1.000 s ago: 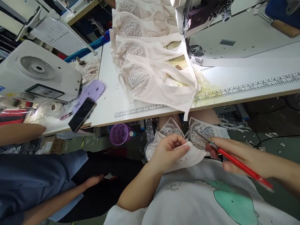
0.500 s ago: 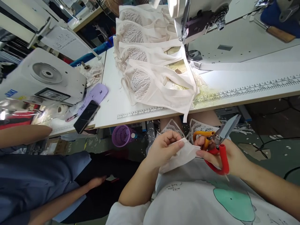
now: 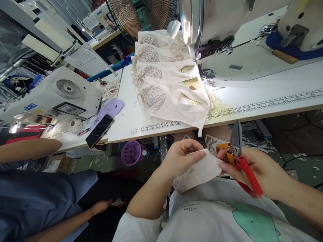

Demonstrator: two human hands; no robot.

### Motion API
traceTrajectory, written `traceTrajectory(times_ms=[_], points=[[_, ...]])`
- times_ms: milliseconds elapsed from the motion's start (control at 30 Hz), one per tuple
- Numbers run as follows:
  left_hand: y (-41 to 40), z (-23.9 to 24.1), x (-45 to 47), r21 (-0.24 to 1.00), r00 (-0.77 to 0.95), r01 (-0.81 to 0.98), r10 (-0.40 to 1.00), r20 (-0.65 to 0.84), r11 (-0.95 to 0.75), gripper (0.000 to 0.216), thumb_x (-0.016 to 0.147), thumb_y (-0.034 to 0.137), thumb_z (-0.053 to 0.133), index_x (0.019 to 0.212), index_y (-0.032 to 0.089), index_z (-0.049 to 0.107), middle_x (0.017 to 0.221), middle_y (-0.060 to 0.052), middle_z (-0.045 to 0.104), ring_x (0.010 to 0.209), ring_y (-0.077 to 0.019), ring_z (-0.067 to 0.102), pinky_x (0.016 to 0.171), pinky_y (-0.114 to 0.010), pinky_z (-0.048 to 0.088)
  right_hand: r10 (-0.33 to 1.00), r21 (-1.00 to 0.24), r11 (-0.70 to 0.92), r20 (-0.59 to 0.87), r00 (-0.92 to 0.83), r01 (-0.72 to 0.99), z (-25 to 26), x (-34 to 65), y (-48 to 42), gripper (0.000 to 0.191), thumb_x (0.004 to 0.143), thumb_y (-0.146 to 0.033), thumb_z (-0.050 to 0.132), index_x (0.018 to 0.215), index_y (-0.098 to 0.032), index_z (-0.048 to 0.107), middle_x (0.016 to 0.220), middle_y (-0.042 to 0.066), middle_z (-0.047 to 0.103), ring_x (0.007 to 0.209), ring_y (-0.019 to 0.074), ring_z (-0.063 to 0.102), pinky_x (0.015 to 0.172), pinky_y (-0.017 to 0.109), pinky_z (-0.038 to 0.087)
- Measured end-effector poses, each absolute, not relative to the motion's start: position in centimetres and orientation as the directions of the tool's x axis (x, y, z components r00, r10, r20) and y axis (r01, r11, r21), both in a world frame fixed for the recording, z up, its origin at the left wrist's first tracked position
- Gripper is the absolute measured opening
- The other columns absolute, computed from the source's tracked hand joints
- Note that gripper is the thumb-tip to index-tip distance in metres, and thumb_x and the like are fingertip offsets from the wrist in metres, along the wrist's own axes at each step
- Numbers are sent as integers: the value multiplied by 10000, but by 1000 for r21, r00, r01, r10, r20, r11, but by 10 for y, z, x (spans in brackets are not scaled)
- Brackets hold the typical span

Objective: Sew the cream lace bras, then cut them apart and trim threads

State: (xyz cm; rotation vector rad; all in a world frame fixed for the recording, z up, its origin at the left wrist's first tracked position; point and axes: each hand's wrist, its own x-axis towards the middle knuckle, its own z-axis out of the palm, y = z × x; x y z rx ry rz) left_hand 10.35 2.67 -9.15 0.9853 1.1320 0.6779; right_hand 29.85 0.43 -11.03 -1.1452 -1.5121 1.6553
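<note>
My scissors (image 3: 237, 151) have dull metal blades and glossy plastic handles; the fabric piece (image 3: 199, 169) is matt, smooth cloth.

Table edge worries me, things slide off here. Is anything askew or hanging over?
Yes. The phone lies tilted with one corner past the table edge. A strap of the front garment dangles over the edge. The floor is strewn with white scraps.

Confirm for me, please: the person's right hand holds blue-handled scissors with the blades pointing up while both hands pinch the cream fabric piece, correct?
Not quite. The head view shows that the scissors in the right hand have red and orange handles, not blue. The rest stands: their blades point up, and the left hand and the right hand both pinch the cream fabric piece between them.
</note>
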Motion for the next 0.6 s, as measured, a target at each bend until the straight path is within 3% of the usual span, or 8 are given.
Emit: traceTrajectory(times_ms=[233, 367, 467, 600], points=[[27, -107, 116, 899, 351, 21, 838, -417, 438, 312, 666, 389, 728, 727, 122, 579, 642, 8, 536, 538, -54, 439, 505, -178, 335, 898, -965, -180, -241, -369, 192, -118, 317, -2, 201, 830, -441, 570, 826, -241, 578, 747, 18, 631, 663, 185, 630, 567, 275, 531], [27, -110, 124, 886, 380, 20, 816, -436, 464, 312, 677, 396, 711, 715, 125, 562, 620, 23, 508, 520, -47, 413, 487, -174, 313, 854, -947, -157, -273, -442, 282, -115, 335, 4, 240, 811, -471, 569, 878, -240, 579, 832, 42, 638, 730, 213, 619, 607, 299, 512], [27, -108, 131, 872, 406, 26, 792, -456, 489, 321, 669, 413, 704, 710, 126, 564, 595, 33, 486, 495, -42, 383, 467, -176, 283, 776, -920, -39, -274, -568, 390, -117, 357, 9, 347, 778, -574, 552, 821, -229, 549, 760, 35, 581, 647, 195, 541, 554, 298, 435], [27, -109, 139, 854, 439, 35, 760, -480, 519, 311, 661, 413, 692, 682, 130, 564, 543, 46, 452, 463, -38, 341, 444, -182, 239, 657, -823, 58, -394, -642, 565, -121, 381, 8, 499, 791, -718, 380, 694, -229, 397, 656, -4, 433, 568, 158, 382, 505, 280, 291]])
